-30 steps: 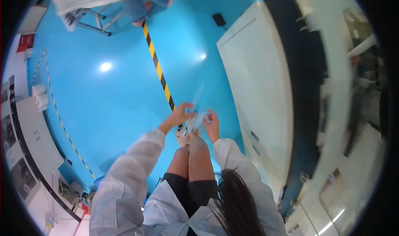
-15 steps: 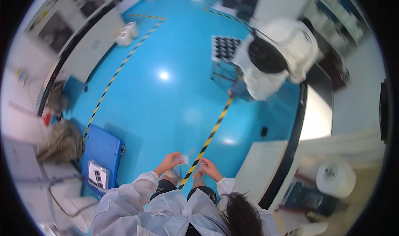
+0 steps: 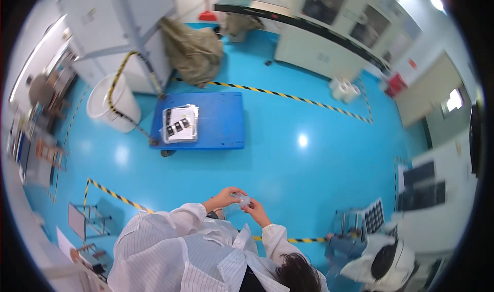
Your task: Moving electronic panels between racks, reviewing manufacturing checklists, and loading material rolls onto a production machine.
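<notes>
In front of my body, my left hand [image 3: 224, 195] is closed, pinching a small piece of crumpled clear plastic [image 3: 242, 199] that looks like a thin bag or film. My right hand [image 3: 256, 210] grips the same plastic from its right side, so the two hands nearly touch. Whether anything lies inside the plastic is too small to make out. Farther off to the left, a flat stack in clear wrapping with black patches [image 3: 180, 125] rests on a blue platform cart [image 3: 218, 119].
A white bin [image 3: 113, 109] stands left of the cart, beside its striped handle [image 3: 119, 76]. Behind it hangs a brown cover [image 3: 193, 50]. Striped floor tape [image 3: 288, 97] crosses the blue floor. A person in white [image 3: 383, 263] sits at lower right; a folding chair [image 3: 87, 222] stands at lower left.
My view has swung left, bringing the cart to the centre and the seated person to the lower right. My hands, apart before, have come together on the clear plastic.
</notes>
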The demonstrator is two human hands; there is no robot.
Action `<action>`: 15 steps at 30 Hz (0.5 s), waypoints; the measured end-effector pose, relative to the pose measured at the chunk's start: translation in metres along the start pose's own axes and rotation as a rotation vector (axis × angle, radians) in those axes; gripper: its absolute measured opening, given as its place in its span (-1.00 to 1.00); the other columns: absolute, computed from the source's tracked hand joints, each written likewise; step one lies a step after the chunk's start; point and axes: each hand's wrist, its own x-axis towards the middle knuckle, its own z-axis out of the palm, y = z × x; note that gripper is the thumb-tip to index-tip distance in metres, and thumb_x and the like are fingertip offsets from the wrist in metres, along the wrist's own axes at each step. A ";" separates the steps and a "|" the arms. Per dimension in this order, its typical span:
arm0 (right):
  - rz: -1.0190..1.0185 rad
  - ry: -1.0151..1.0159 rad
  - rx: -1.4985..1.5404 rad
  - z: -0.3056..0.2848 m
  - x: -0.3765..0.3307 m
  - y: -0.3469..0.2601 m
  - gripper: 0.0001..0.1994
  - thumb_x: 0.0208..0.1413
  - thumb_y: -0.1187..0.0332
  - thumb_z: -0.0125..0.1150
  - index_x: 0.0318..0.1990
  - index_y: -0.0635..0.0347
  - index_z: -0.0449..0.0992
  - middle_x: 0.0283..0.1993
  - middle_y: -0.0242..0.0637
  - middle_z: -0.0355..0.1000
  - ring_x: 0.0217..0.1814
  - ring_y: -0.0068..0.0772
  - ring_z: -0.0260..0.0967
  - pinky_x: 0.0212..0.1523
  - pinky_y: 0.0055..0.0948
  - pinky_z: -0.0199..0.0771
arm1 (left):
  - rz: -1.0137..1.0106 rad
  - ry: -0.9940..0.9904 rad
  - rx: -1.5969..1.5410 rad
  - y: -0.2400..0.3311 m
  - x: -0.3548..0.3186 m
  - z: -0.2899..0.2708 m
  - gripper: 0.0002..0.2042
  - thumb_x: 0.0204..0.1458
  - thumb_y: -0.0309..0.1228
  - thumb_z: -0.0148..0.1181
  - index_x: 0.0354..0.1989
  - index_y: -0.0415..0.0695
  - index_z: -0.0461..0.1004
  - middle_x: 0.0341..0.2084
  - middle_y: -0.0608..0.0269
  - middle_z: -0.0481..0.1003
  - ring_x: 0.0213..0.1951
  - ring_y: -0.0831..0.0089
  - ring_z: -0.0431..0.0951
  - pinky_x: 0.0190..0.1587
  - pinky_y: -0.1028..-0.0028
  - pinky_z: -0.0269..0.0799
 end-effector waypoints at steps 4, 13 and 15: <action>-0.014 -0.182 -0.069 0.044 0.082 -0.027 -0.67 -0.05 0.43 0.18 -0.08 0.25 0.38 -0.31 -0.37 0.44 -0.30 -0.58 0.37 -0.28 -0.58 0.35 | -0.147 0.042 -0.212 -0.025 -0.018 -0.088 -0.51 -0.22 -0.47 0.23 0.01 0.06 0.39 -0.20 0.21 0.44 -0.10 0.36 0.39 -0.03 0.36 0.29; -0.164 0.045 -0.529 0.040 0.220 -0.085 -0.80 -0.03 0.33 0.18 -0.39 0.34 0.47 -0.54 -0.32 0.39 -0.56 -0.56 0.33 -0.57 -0.55 0.32 | -0.381 0.716 -0.291 -0.117 -0.100 -0.200 -0.54 -0.15 -0.40 0.24 0.01 -0.10 0.36 -0.20 0.07 0.47 -0.12 0.32 0.46 -0.10 0.40 0.38; -0.098 0.155 -0.535 0.030 0.249 -0.091 -0.76 -0.02 0.30 0.18 -0.44 0.36 0.45 -0.61 -0.29 0.35 -0.65 -0.54 0.30 -0.66 -0.53 0.27 | -0.443 0.787 -0.319 -0.142 -0.115 -0.211 -0.56 -0.14 -0.41 0.23 -0.01 -0.13 0.38 -0.22 0.07 0.48 -0.16 0.35 0.48 -0.14 0.41 0.40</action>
